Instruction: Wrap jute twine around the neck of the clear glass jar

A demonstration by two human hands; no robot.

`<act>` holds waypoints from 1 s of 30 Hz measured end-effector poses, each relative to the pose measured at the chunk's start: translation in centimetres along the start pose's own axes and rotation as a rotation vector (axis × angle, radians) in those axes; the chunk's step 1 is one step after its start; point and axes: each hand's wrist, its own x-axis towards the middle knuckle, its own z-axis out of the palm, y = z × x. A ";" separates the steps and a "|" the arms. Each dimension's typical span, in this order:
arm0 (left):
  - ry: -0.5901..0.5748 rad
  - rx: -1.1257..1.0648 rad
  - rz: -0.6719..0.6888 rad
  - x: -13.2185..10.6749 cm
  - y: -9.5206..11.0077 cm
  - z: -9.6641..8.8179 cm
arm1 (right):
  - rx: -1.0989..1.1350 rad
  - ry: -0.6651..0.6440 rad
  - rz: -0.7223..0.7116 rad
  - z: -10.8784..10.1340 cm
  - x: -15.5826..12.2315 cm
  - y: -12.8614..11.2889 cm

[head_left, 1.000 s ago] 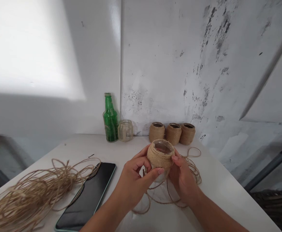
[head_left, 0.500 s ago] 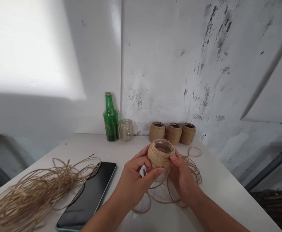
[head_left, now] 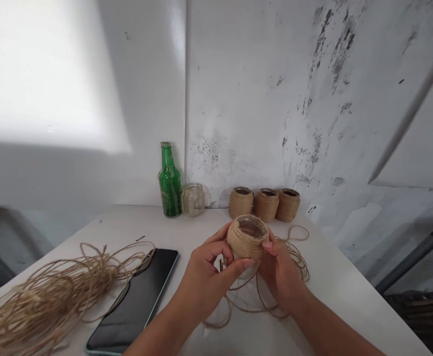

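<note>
A small glass jar [head_left: 246,241] partly wound with brown twine is held above the white table [head_left: 134,225], its open mouth tilted toward me. My left hand [head_left: 207,277] grips its left side with thumb and fingers curled round it. My right hand [head_left: 281,272] holds its right side, thumb at the rim. Loose twine [head_left: 294,257] trails from the jar and loops on the table under and behind my hands.
Three twine-wrapped jars [head_left: 264,204] stand in a row at the wall. A green bottle [head_left: 170,182] and a bare glass jar [head_left: 193,200] stand left of them. A dark phone [head_left: 134,301] lies at the left, partly under a big bundle of twine [head_left: 41,299].
The jar has dipped very slightly and my fingers have shifted a little on it; nothing else has moved.
</note>
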 end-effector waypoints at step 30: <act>-0.002 -0.001 0.005 0.0 0.0 0.0 | -0.109 -0.010 0.009 -1.2 -0.5 0.8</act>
